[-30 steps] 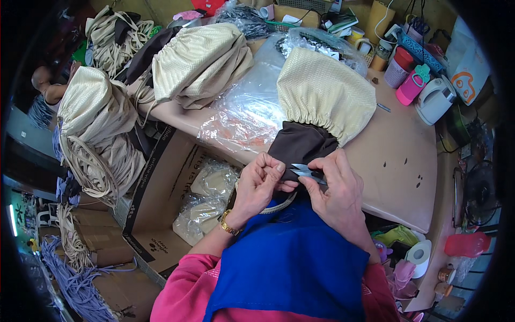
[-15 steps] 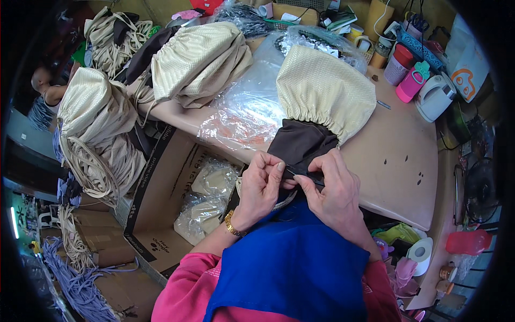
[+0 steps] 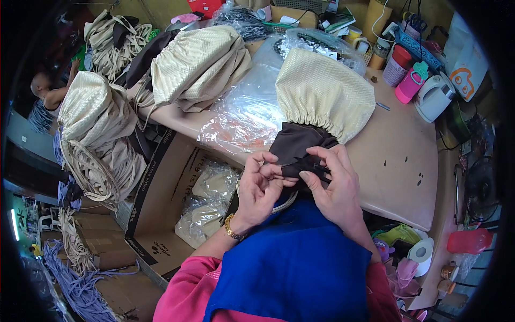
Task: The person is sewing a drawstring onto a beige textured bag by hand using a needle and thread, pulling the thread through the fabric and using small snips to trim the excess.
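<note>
My left hand [image 3: 257, 190], with bent fingers, holds the edge of dark brown fabric [image 3: 295, 139] below a gathered cream textured bag [image 3: 324, 94] on the padded tabletop. My right hand [image 3: 335, 185] is beside it at the same fabric, fingers curled round something dark that I cannot make out; snip blades do not show clearly. A looped cord [image 3: 284, 203] hangs just below both hands, over the blue apron [image 3: 287, 268].
Bundled cream bags [image 3: 196, 67] lie left, with plastic sheeting [image 3: 241, 118] on the table [image 3: 397, 177]. An open cardboard box [image 3: 153, 209] holds wrapped items. Cups [image 3: 402, 64] and a white kettle [image 3: 434, 99] line the right back. A person [image 3: 51, 94] is at far left.
The silver snip blades, plain a second ago, no longer show clearly. My left fingers have loosened and shifted on the fabric; my right thumb and fingers have moved slightly apart.
</note>
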